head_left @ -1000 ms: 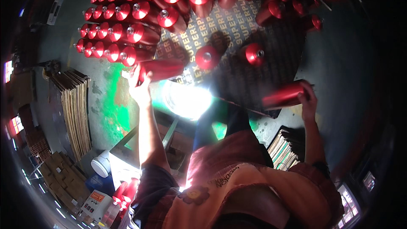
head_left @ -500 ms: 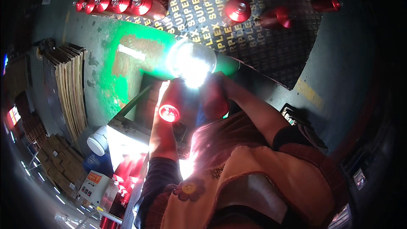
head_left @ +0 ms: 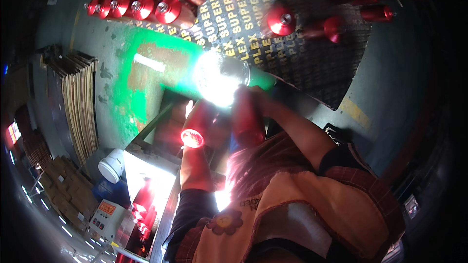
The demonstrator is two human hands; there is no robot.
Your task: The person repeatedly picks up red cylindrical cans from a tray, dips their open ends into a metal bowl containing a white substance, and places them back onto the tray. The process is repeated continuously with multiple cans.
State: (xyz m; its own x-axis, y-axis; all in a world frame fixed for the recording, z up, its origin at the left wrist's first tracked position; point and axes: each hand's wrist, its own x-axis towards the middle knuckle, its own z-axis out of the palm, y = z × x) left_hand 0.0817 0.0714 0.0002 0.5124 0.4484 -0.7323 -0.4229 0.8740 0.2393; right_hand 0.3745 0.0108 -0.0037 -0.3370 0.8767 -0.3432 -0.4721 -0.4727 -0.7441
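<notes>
A glaring round lamp (head_left: 222,78) shines in the middle, washing out what is close to it. My left hand (head_left: 189,109) is wrapped round a red metallic bottle (head_left: 201,117), whose round, light-rimmed end points down toward me. Glare and the bottle hide most of those fingers. Just below the lamp's right side, my right hand (head_left: 259,99) grips a second red bottle (head_left: 247,122), tilted with its far end close to the light. The two bottles are side by side, apart from each other.
Several red bottles with silver tips (head_left: 168,10) stand in rows on a printed board (head_left: 336,75) ahead; one red bottle (head_left: 325,29) lies on its side. To the left are stacked flat sheets (head_left: 78,102), a white bucket (head_left: 112,165), a control box (head_left: 108,219) and cardboard boxes (head_left: 63,190).
The bottle in my right hand has come lower and shows more of its length. My left hand's bottle has shifted slightly down and left. The whole view has also moved a little.
</notes>
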